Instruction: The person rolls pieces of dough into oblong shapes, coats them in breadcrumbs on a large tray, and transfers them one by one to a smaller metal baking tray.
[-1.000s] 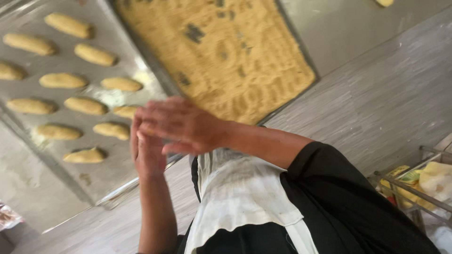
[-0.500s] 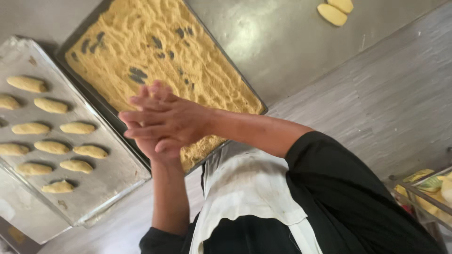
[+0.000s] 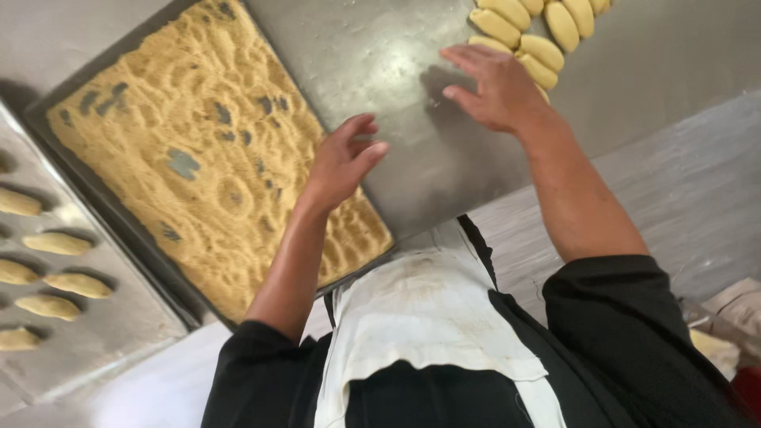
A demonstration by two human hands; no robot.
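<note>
1. White apron (image 3: 428, 317) is hanging nearest the camera, over black sleeves.
2. Left hand (image 3: 341, 162) is hovering open and empty at the edge of the crumb tray (image 3: 198, 158).
3. Right hand (image 3: 495, 83) is spreading wide, empty, just beside the dough pieces (image 3: 539, 32) on the steel table (image 3: 380, 55).
4. Shaped pieces are lying on the left-side tray (image 3: 95, 333).

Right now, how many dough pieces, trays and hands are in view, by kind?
Dough pieces by the right hand: 8
Dough pieces on the left baking sheet: 5
Crumb-filled tray: 1
Baking sheet: 1
Left hand: 1
Right hand: 1
Total: 17
</note>
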